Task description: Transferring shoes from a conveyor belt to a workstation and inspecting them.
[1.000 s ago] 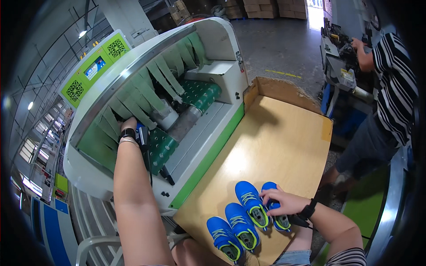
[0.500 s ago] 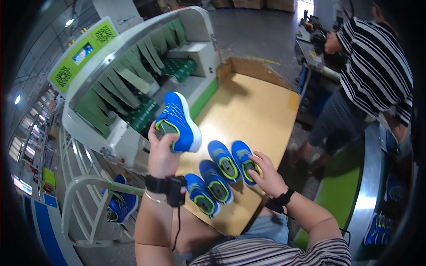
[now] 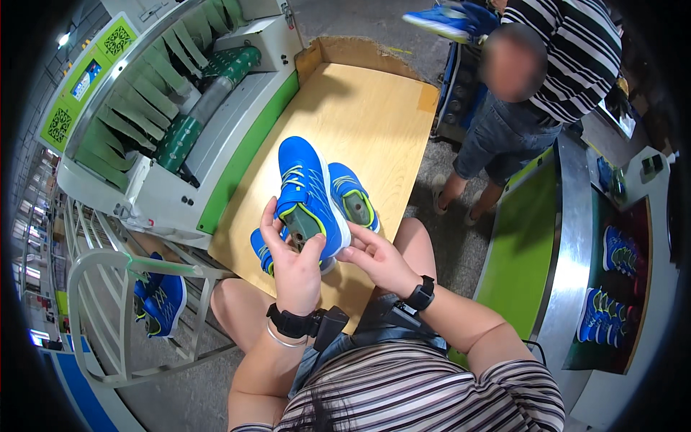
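Note:
A blue sneaker (image 3: 302,173) with a white sole, yellow-green collar lining and a dark green last inside is held above the wooden table, toe pointing away from me. My left hand (image 3: 296,270) grips it around the heel, thumb at the collar. With the fingertips of my right hand (image 3: 380,261) I hold the heel end of its sole. Beside it on the table stands another blue sneaker (image 3: 353,198), also with a last in it. Part of one more sneaker (image 3: 261,248) shows left of my left hand; the held shoe and my hands hide what lies beneath them.
The wooden table (image 3: 374,108) adjoins a white machine (image 3: 115,187) with green strip curtains and rollers. A metal rack (image 3: 108,309) at left carries blue shoes (image 3: 164,302). At right runs a green-topped conveyor (image 3: 515,252), shoes (image 3: 604,317) beyond it. A co-worker (image 3: 561,50) stands near a blue shoe (image 3: 450,21).
My right hand has left a sneaker on the table and come to the heel of the held one. The held shoe is now nearer the middle. The co-worker has turned, and the view has shifted.

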A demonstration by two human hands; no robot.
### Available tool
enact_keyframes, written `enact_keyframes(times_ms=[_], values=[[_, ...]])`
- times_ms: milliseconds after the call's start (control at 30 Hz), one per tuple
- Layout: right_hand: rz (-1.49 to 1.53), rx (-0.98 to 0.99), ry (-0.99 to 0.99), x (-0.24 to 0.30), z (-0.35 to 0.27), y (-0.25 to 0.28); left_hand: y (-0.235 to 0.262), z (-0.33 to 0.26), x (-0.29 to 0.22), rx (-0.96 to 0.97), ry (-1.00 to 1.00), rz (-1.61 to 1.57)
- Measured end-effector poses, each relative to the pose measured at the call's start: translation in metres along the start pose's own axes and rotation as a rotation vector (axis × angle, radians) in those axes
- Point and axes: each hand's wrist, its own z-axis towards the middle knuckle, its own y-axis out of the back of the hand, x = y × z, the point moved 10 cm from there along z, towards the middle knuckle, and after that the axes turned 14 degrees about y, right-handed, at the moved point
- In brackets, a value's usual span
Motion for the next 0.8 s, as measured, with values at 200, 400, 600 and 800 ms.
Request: enact_keyframes(times_ms=[200, 400, 600, 800], values=[[-0.008, -0.012, -0.069, -0.019, -0.009, 0.009, 0.004, -0.006, 0.007, -0.014, -0.025, 0.066], [0.008, -0.045, -0.097, -0.024, -0.011, 0.010, 0.008, -0.006, 0.012, -0.030, -0.008, 0.076], [-0.006, -0.043, -0.161, -0.037, -0.015, 0.017, 0.016, -0.004, 0.021, -0.062, 0.040, 0.090], [-0.017, -0.063, -0.194, -0.044, -0.018, 0.020, 0.030, 0.004, 0.043, -0.098, 0.121, 0.024]])
